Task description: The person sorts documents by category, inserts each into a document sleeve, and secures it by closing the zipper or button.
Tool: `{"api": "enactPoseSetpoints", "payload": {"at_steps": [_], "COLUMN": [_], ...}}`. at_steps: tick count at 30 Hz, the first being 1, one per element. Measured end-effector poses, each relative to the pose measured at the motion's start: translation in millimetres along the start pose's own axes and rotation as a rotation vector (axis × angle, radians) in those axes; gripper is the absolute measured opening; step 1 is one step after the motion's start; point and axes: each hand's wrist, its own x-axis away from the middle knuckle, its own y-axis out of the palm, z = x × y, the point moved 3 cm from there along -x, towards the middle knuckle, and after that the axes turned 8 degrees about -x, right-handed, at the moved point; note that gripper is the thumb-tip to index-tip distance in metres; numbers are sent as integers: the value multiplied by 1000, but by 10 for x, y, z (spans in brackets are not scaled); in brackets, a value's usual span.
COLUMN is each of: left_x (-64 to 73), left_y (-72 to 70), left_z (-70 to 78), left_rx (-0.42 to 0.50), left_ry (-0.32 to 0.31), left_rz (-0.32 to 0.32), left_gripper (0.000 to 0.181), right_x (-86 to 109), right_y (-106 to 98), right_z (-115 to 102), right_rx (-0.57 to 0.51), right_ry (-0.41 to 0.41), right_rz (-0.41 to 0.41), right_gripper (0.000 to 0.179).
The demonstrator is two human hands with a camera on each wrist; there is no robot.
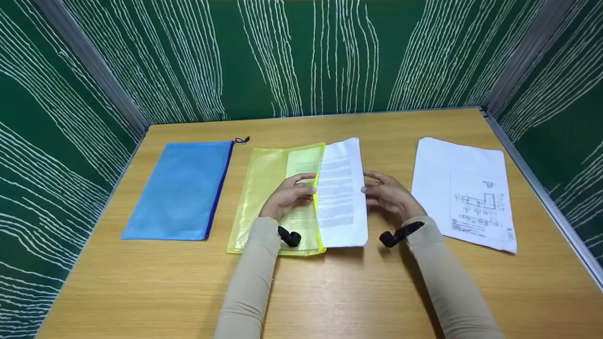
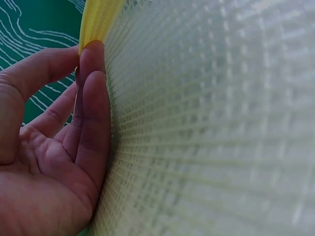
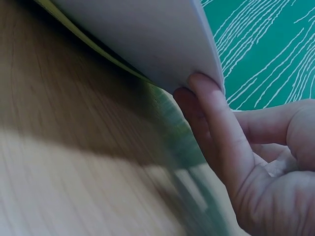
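Green walls (image 1: 235, 101) around a wooden table (image 1: 330, 301): papers (image 1: 341, 197) sit part in, part out of a yellow pouch (image 1: 261, 174)

The green walls, streaked with wavy white lines, close in the far side and both flanks of the table. Near its middle is the translucent yellow pouch, its opening facing right. The printed papers stick out through that opening, while their left portion shows through the pouch.

Two sleeved forearms reach up from the bottom of the head view. The left forearm (image 1: 249, 282) leans to the right and crosses the pouch's lower edge; the left grip (image 1: 292, 195) turns inward, pinching the pouch's bright yellow opening edge. The right forearm (image 1: 452, 287) slants up and to the left; the right grip (image 1: 388, 194) faces its partner, thumb and fingers pinching the papers' right edge. In the right wrist view, that edge is raised off the table.

A blue pouch (image 1: 179, 190) lies at the left, with a dark zip cord (image 1: 241, 140) at its top corner. To the right, beyond the right grip, lies a white sheet (image 1: 431, 188) bearing a printed drawing.
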Motion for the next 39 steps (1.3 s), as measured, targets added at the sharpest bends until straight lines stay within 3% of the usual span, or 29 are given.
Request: {"api": "enactPoseSetpoints", "payload": {"at_steps": [21,39], "left_x": [-31,-40], "left_y": [87,158], "left_z": [4,33], "left_rx": [24,48], "left_ry": [32,48], "left_rz": [-19,-19], "left_gripper": [51,51], "right_x": [-57,-115], "right_y": [71,133], "right_z": [56,82], "right_rx": [21,88], "right_ry": [0,39], "right_rz": [-8,48], "right_gripper": [69,67]}}
